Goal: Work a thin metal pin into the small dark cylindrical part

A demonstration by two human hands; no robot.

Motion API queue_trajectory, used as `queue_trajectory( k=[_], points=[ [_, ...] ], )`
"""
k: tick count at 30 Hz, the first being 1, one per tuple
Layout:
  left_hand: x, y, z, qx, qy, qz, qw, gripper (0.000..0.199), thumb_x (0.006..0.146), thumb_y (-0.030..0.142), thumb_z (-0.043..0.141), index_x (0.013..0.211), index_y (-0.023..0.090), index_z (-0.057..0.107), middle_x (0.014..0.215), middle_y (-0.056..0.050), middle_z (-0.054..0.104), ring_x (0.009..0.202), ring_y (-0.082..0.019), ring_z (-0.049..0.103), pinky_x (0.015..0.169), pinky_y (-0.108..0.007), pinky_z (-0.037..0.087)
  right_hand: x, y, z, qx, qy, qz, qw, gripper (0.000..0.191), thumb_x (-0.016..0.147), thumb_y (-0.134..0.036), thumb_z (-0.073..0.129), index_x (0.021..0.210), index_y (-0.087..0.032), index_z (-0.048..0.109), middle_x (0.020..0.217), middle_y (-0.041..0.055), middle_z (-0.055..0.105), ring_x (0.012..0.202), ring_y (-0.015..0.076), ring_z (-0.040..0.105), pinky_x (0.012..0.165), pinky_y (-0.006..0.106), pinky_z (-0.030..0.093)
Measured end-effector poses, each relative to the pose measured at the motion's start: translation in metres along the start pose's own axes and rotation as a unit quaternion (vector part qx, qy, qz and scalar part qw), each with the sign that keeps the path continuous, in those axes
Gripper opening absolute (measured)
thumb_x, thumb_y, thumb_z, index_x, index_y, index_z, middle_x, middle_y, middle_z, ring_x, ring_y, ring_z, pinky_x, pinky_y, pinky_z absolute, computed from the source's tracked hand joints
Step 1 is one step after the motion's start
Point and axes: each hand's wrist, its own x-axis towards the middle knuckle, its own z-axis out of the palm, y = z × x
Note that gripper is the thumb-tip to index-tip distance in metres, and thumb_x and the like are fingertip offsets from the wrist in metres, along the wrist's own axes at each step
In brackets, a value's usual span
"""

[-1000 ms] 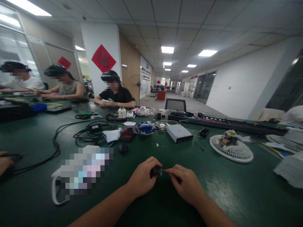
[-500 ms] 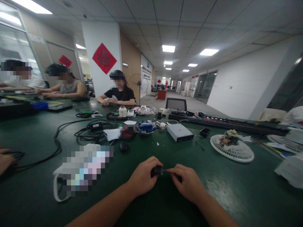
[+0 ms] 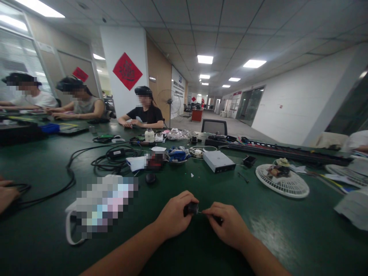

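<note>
My left hand is closed round a small black cylindrical part, its lighter end face turned to the right. Fingertips of my right hand pinch a thin metal rod, which points left at the end of the cylinder. Whether the rod's tip touches the cylinder or goes into it, I cannot tell. Both hands are just above the green table. Beyond them lie a few small white scraps.
Left of my hands are a blurred-out item with a white strap, a black mouse and coiled black cables. An optical drive and a white fan grille lie ahead. Another person's hand rests at the left edge.
The rod and my right fingertips have shifted slightly down at the cylinder's end. The cylinder's end face has turned a little. My left hand still grips it.
</note>
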Motion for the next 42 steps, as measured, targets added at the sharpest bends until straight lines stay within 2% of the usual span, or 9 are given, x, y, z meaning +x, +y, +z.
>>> queue_trajectory(
  k=[8,13,19,23,28,31,35,39,42],
  points=[
    [0.0001,-0.0018,0.0021,0.003,-0.008,0.018,1.0,0.042,0.076,0.002,0.062,0.111,0.023,0.068,0.11,-0.002,0.065,0.101,-0.017,0.062,0.09,-0.029,0.049,-0.0004,-0.0004,0.0029,-0.026,0.01,0.007,1.0,0.033,0.093,-0.016,0.054,0.114,-0.03,0.074,0.092,0.0007,0.07,0.083,0.0173,0.066,0.076,0.03,0.046],
    [-0.0001,-0.0005,0.0013,0.005,-0.013,0.015,1.0,0.039,0.077,0.005,0.063,0.111,0.023,0.068,0.111,-0.002,0.066,0.101,-0.017,0.063,0.089,-0.029,0.05,-0.0014,0.0023,0.0039,0.006,0.008,-0.013,1.0,0.03,0.091,-0.015,0.056,0.109,-0.03,0.075,0.089,-0.0001,0.07,0.079,0.0162,0.065,0.072,0.028,0.045],
    [0.0001,-0.0012,0.0018,0.017,-0.016,0.01,1.0,0.041,0.077,0.006,0.063,0.113,0.025,0.068,0.113,-0.001,0.066,0.102,-0.018,0.063,0.09,-0.03,0.049,0.0005,0.0017,0.0058,-0.035,0.027,0.028,0.999,0.026,0.094,-0.02,0.053,0.105,-0.03,0.074,0.09,-0.0001,0.071,0.079,0.0168,0.065,0.073,0.029,0.044],
    [-0.0005,0.0002,0.0017,0.033,-0.004,0.005,0.999,0.04,0.076,0.004,0.061,0.11,0.024,0.067,0.11,-0.001,0.065,0.095,-0.017,0.063,0.081,-0.028,0.05,0.0005,-0.0008,0.0049,-0.082,0.034,0.068,0.994,0.015,0.092,-0.027,0.056,0.089,-0.025,0.07,0.076,-0.0012,0.067,0.068,0.0168,0.061,0.066,0.03,0.039],
    [-0.0011,0.0025,-0.0007,0.038,-0.009,-0.005,0.999,0.04,0.076,0.006,0.062,0.111,0.024,0.067,0.11,-0.002,0.065,0.093,-0.017,0.063,0.079,-0.028,0.05,0.0021,0.0016,0.0032,-0.102,0.054,0.1,0.988,0.019,0.093,-0.03,0.054,0.079,-0.023,0.065,0.066,-0.0014,0.061,0.061,0.0168,0.056,0.061,0.03,0.034],
    [-0.0008,0.0026,-0.0009,0.034,-0.021,0.006,0.999,0.041,0.076,0.006,0.062,0.112,0.025,0.068,0.112,-0.002,0.065,0.099,-0.018,0.063,0.085,-0.029,0.05,0.0038,0.0028,0.0018,-0.067,0.063,0.097,0.991,0.017,0.094,-0.029,0.054,0.092,-0.024,0.07,0.076,-0.0001,0.064,0.068,0.0171,0.059,0.065,0.03,0.038],
    [-0.0003,0.0003,0.001,0.036,-0.014,0.015,0.999,0.041,0.076,0.005,0.062,0.112,0.025,0.068,0.11,-0.001,0.066,0.101,-0.018,0.063,0.09,-0.03,0.049,0.0038,0.0001,0.0024,-0.025,0.033,0.08,0.996,0.026,0.091,-0.027,0.061,0.115,-0.03,0.07,0.103,0.0011,0.066,0.085,0.0177,0.064,0.076,0.029,0.044],
    [0.0,-0.0015,0.0018,0.025,0.003,0.004,1.0,0.04,0.077,0.005,0.062,0.112,0.024,0.069,0.111,-0.002,0.067,0.101,-0.018,0.063,0.091,-0.03,0.049,0.0032,-0.0004,0.0049,-0.037,-0.017,0.089,0.995,0.014,0.089,-0.028,0.065,0.1,-0.03,0.073,0.1,-0.0007,0.066,0.085,0.0175,0.065,0.076,0.029,0.045],
    [0.0,-0.0013,0.0014,0.024,0.002,-0.009,1.0,0.038,0.077,0.006,0.062,0.11,0.023,0.069,0.109,-0.002,0.067,0.099,-0.018,0.063,0.087,-0.03,0.05,0.0033,0.0025,0.0054,-0.026,0.0,0.104,0.994,0.009,0.084,-0.025,0.072,0.093,-0.026,0.071,0.091,-0.0017,0.067,0.08,0.0173,0.063,0.073,0.029,0.044]
  ],
)
